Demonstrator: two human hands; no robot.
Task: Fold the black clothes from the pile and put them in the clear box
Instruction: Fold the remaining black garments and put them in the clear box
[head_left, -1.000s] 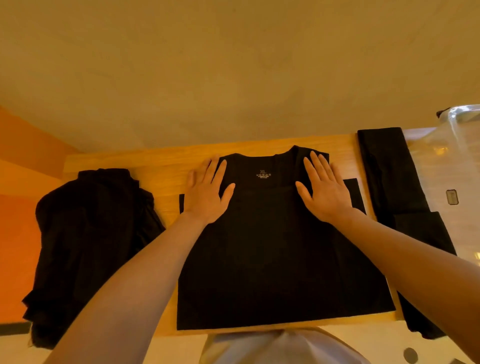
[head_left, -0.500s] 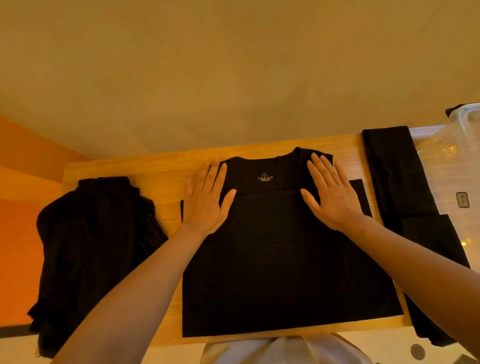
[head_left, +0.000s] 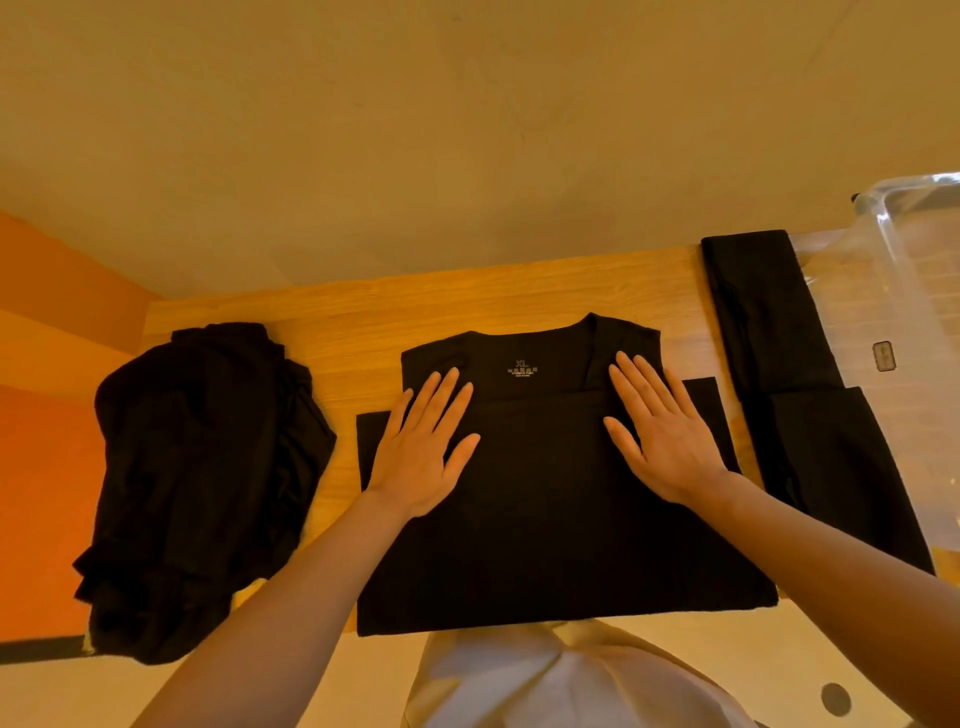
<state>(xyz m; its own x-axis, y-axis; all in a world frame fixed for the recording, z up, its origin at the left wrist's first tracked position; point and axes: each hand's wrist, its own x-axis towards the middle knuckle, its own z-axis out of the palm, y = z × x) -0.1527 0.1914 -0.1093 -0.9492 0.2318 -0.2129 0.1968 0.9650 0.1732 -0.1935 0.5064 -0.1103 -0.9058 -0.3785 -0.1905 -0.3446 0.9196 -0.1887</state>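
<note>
- A rumpled pile of black cloth garments (head_left: 208, 483) lies heaped at the left end of the pale wooden table (head_left: 363, 322), its soft folds bunched and its near edge drooping over the table's front.
- The left hand (head_left: 418, 457) lies flat, fingers straight and slightly spread, palm down on the left shoulder area of the shirt.
- A black, smooth-knit T-shirt (head_left: 550, 509) is spread flat in the middle of the table, neckline away from the person, a small pale "XL" size print (head_left: 522, 368) just below the collar; a straight horizontal fold edge crosses it between the two hands, and its outline is nearly rectangular.
- The right hand (head_left: 662, 441) rests the same way on the right shoulder area, fingers extended and fanned, pressing the fabric.
- A long, narrow folded black garment (head_left: 789, 395) lies just right of the shirt, apart from it, with crisp straight edges.
- A clear, glossy plastic box (head_left: 914, 291) with rounded rim stands at the far right, touching that folded garment.
</note>
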